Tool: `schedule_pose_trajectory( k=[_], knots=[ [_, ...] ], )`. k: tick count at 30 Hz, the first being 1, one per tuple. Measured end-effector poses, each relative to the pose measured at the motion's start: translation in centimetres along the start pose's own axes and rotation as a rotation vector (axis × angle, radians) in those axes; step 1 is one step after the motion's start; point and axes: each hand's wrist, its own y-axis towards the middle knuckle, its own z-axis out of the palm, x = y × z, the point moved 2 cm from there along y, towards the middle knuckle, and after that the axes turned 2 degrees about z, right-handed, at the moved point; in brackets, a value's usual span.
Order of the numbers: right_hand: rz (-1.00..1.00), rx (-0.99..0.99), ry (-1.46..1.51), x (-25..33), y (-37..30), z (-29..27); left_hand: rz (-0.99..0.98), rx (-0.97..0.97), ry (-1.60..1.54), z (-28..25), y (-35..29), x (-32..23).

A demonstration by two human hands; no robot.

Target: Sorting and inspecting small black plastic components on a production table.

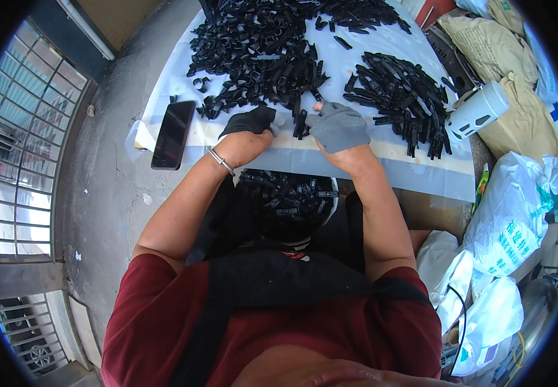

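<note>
Both my hands are at the near edge of a covered table (421, 169). My left hand (248, 137), in a black fingerless glove and with a metal bangle on the wrist, is closed; whatever its fingers hold is hidden. My right hand (342, 132), in a grey glove, is closed with a bare fingertip against small black plastic pieces at the pile's edge. A narrow black plastic piece (301, 124) sits between the hands, at the right hand's fingers. Just beyond spreads a big heap of curved black plastic pieces (247, 55).
Longer black pieces (398, 97) are heaped at the right, beside a white perforated cylinder (479, 111). A phone (173, 135) lies at the table's left edge. Below the table edge, a container of black pieces (288, 200) sits between my legs. Sacks (508, 213) crowd the right side.
</note>
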Motion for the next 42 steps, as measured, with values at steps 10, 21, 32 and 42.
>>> schedule_pose_trajectory(
  k=[10,21,32,42],
  knots=[
    [0.283,0.175,0.509,2.3,-1.1,-1.1,-0.083,0.215,-0.094,-0.9,-1.2,-3.2],
    [0.199,0.077,0.449,5.4,-1.2,-0.4,-0.377,0.13,-0.498,1.4,-4.3,-2.4],
    [0.236,0.115,0.536,4.1,-1.0,-2.8,-0.28,-0.004,-0.687,1.5,-3.9,-1.4],
    [0.168,0.192,0.183,6.0,-1.2,-1.5,-0.034,-0.091,-0.156,1.1,-3.4,-3.7]
  ],
)
